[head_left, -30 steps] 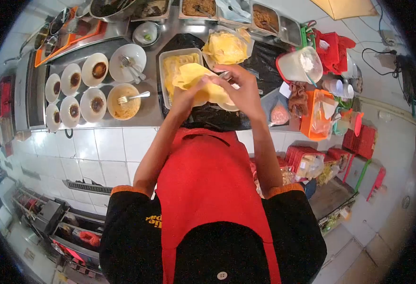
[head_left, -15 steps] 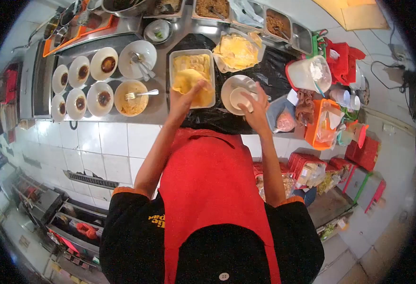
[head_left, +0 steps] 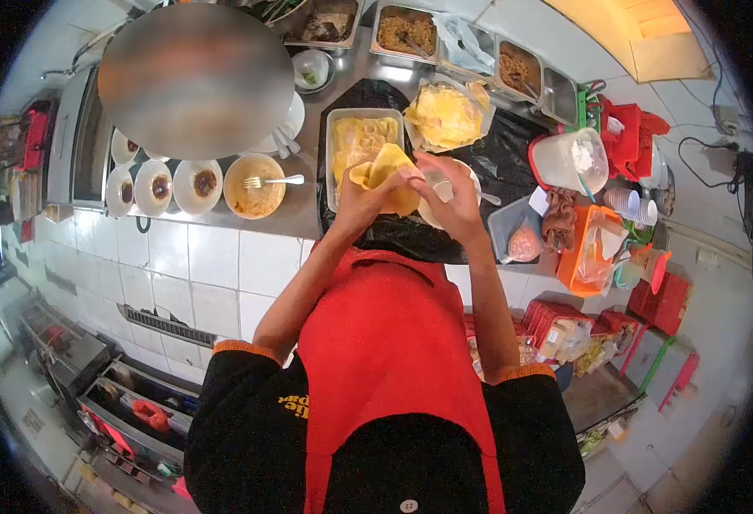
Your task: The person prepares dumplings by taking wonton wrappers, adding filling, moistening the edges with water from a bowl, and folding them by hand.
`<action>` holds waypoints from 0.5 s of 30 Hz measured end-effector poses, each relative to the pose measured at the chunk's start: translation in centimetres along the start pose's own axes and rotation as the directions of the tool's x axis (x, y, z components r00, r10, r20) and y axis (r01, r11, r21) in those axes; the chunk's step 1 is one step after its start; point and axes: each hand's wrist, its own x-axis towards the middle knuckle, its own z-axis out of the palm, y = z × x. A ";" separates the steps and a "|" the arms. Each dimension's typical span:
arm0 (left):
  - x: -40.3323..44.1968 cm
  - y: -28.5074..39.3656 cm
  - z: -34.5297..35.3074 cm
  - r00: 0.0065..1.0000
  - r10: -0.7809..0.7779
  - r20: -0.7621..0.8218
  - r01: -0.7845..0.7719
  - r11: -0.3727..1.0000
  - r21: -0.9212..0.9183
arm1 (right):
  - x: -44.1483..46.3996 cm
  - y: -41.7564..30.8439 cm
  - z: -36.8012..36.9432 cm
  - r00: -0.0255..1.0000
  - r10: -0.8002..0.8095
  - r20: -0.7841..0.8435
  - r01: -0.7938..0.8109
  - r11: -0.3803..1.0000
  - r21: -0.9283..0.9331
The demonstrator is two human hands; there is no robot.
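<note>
My left hand (head_left: 366,206) is closed on a thin yellow dough wrapper (head_left: 391,159), which is folded up between thumb and fingers. My right hand (head_left: 452,199) meets it at the wrapper's edge, its thumb and fingers close to my left fingertips. Behind my left hand stands a plastic tray (head_left: 331,154) with filled, folded yellow wrappers (head_left: 363,137). Partly hidden by my right hand is a pale bowl (head_left: 472,176) with a utensil handle sticking out. A stack of flat yellow wrappers (head_left: 447,116) lies beyond both hands.
Several white bowls with dark sauce (head_left: 197,186) stand left, near a used bowl (head_left: 248,201) with a fork (head_left: 273,181). Metal food pans (head_left: 404,32) line the back. At right are a white-powder tub (head_left: 569,161) and an orange basket (head_left: 584,257). A blurred patch covers the upper left.
My left hand has lifted the wrapper from over the tray toward the right. My right hand has left the small cup in the bowl and joined it. The view has shifted slightly.
</note>
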 end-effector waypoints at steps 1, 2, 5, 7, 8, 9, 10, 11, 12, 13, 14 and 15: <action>0.1 -0.1 -0.2 0.999 -0.026 -0.036 0.024 0.998 -0.058 | -0.3 0.0 0.7 0.996 0.028 -0.085 -0.022 0.997 0.073; 0.2 -0.3 -0.5 0.996 -0.055 -0.069 0.047 0.992 -0.116 | -0.4 0.1 1.5 0.984 0.063 -0.167 -0.038 0.988 0.149; 0.1 -0.1 -0.8 0.962 -0.222 -0.161 0.162 0.933 -0.320 | -0.3 0.8 3.1 0.962 0.223 -0.158 -0.109 0.843 0.527; 0.2 1.2 -1.1 0.945 -0.304 -0.117 0.232 0.881 -0.413 | 0.1 0.3 3.6 0.951 0.275 -0.143 -0.119 0.750 0.651; 0.2 1.5 -1.2 0.923 -0.380 -0.061 0.302 0.813 -0.497 | 0.2 0.1 3.6 0.937 0.328 -0.123 -0.125 0.640 0.758; 0.2 1.5 -1.3 0.922 -0.381 -0.062 0.303 0.813 -0.498 | 0.6 0.0 3.6 0.937 0.329 -0.121 -0.126 0.640 0.758; 0.2 1.3 -1.3 0.928 -0.370 -0.047 0.300 0.815 -0.497 | 1.2 0.0 3.5 0.946 0.302 -0.117 -0.130 0.685 0.717; 0.1 1.1 -1.4 0.933 -0.359 -0.033 0.297 0.816 -0.496 | 1.5 -0.1 3.4 0.955 0.275 -0.110 -0.132 0.728 0.673; 0.0 0.7 -1.4 0.932 -0.361 -0.034 0.297 0.814 -0.499 | 1.8 -0.8 3.0 0.955 0.276 -0.108 -0.135 0.729 0.671; -0.2 0.2 -1.5 0.945 -0.326 -0.014 0.280 0.831 -0.480 | 2.2 -1.9 2.5 0.968 0.242 -0.065 -0.145 0.753 0.642; -0.4 -0.2 -1.8 0.957 -0.290 0.004 0.259 0.849 -0.461 | 2.6 -2.5 2.3 0.978 0.206 -0.020 -0.151 0.776 0.612; -0.7 -0.3 -1.9 0.958 -0.288 -0.002 0.255 0.848 -0.465 | 2.6 -2.5 2.5 0.979 0.203 -0.014 -0.152 0.776 0.612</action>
